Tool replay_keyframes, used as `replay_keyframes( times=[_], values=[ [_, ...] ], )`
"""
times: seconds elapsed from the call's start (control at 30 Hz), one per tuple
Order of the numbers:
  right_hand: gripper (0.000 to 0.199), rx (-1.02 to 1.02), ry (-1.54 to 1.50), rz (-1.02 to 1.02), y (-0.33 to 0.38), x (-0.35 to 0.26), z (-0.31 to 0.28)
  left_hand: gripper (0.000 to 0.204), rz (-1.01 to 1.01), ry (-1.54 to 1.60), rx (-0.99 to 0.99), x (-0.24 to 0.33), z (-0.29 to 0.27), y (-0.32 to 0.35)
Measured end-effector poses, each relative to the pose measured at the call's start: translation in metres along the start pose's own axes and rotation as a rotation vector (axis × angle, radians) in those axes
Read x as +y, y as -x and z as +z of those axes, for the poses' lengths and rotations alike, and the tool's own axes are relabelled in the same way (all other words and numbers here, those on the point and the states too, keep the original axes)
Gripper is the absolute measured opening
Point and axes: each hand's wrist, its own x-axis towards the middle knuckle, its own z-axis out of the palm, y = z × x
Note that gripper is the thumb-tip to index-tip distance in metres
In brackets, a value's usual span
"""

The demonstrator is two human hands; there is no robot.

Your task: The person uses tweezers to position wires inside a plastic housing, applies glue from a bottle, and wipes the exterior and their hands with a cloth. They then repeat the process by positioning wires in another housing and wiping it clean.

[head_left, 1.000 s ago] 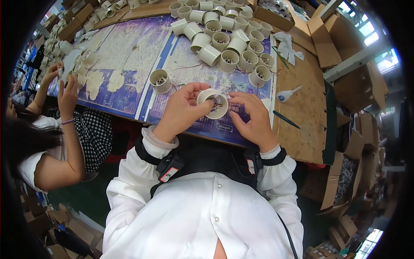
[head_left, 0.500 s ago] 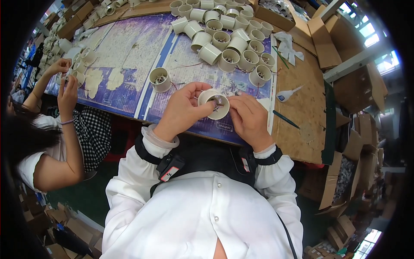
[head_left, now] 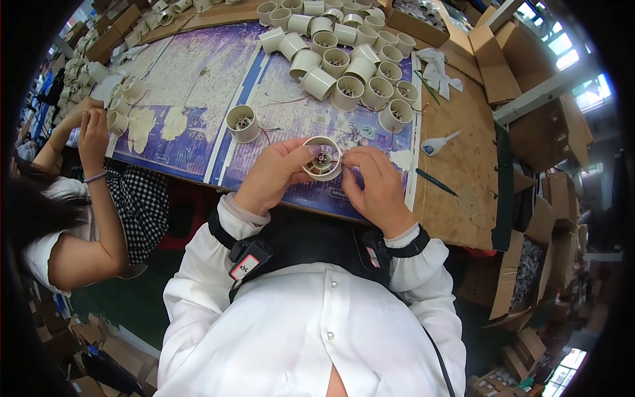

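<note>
My left hand [head_left: 278, 173] grips a cream plastic cup [head_left: 315, 177] by its left wall, thumb on the rim. The cup's opening faces me, showing a round metal-looking part with a small centre inside. Beside the cup's right edge, my right hand [head_left: 378, 185] has its thumb and fingers drawn together in a pinch. What they hold, if anything, is too small to make out. A similar cup [head_left: 243, 134] stands upright left of my hands, with thin reddish and dark wires [head_left: 266, 132] trailing from it.
Many like cups [head_left: 346, 99] crowd the table's far side, several showing parts inside. On the brown board at right lie a dark green stick-like tool [head_left: 436, 182], a small white bottle with a pointed tip [head_left: 436, 143] and a white cloth [head_left: 438, 74]. A co-worker's hands [head_left: 92, 129] are at left.
The cup has turned so its inside shows more fully. My left thumb has moved from inside the cup to its rim. My right hand has shifted slightly left and down.
</note>
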Motion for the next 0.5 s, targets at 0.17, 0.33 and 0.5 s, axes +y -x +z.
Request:
replay_keyframes(
  times=[0.17, 0.33, 0.5],
  values=[
    [0.026, -0.002, -0.067, 0.097, 0.0044, -0.0016, 0.0056, 0.029, -0.03, 0.093, -0.024, -0.0017, 0.0047, 0.0013],
    [0.025, 0.019, -0.086, 0.108, 0.0059, -0.0003, 0.0097, 0.035, -0.036, 0.185, -0.063, -0.0026, 0.0079, 0.0037],
    [0.023, 0.009, -0.088, 0.139, 0.0068, -0.002, 0.0076, 0.035, -0.014, 0.201, -0.082, -0.0044, 0.0066, 0.0031]
  ],
)
